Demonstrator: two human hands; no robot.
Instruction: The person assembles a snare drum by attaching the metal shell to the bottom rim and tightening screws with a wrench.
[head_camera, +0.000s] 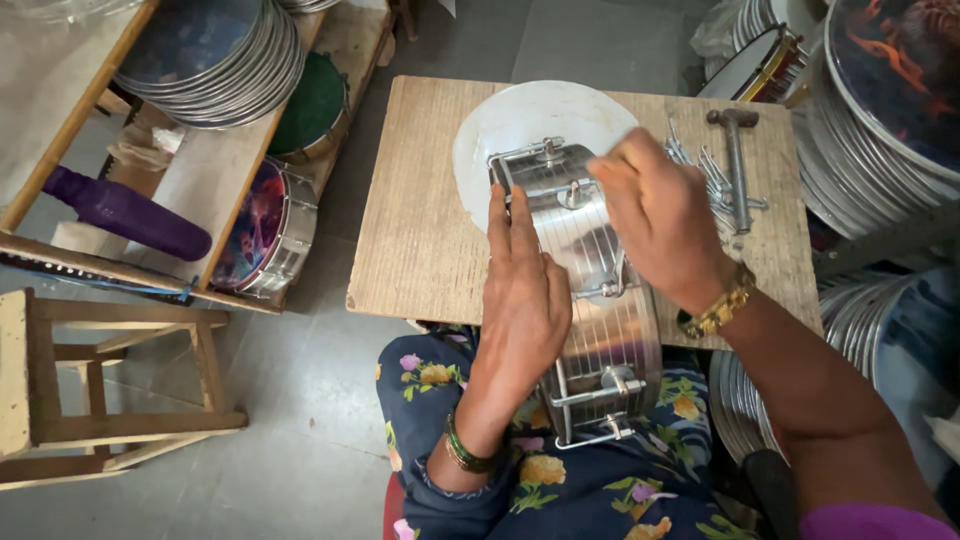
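- Clutter rings the small bare wooden table (420, 240): beyond the right hand (655, 215) lies a steel hammer with a grey handle (736, 165), and a loose heap of thin metal tension rods (705, 175) sits just beside that hand's fingers, partly hidden by them.
- Under the far end of the shiny ribbed metal drum shell (590, 300) lies a round white drumhead skin (530, 125), flat on the table.
- Left of the left hand (522, 300), well apart, a slatted wooden rack holds a stack of metal-rimmed drum frames (215, 60), a green-faced drum (310, 110), a drum with a red-and-blue printed face (262, 230) and a purple cylinder (125, 212); a pale wooden stool (100, 385) stands nearer on the grey floor.
- Right of the right hand, more rimmed drums (880, 110) are piled high, one with a flame-like print on top.
- Drum shell lies on its side, one end on the table and the other over the person's flower-print lap, between the two hands; its side brackets and hooks face up.
- Left hand rests flat on the shell, fingers straight and together, pointing away from the person, gripping nothing.
- Right hand arches over the shell's top from the right, fingers curled down at a bracket; whether they pinch something cannot be told, as the knuckles hide the tips.
- Count: two hands, one shell, one hammer, one white skin, one stool; one bangle on each wrist.
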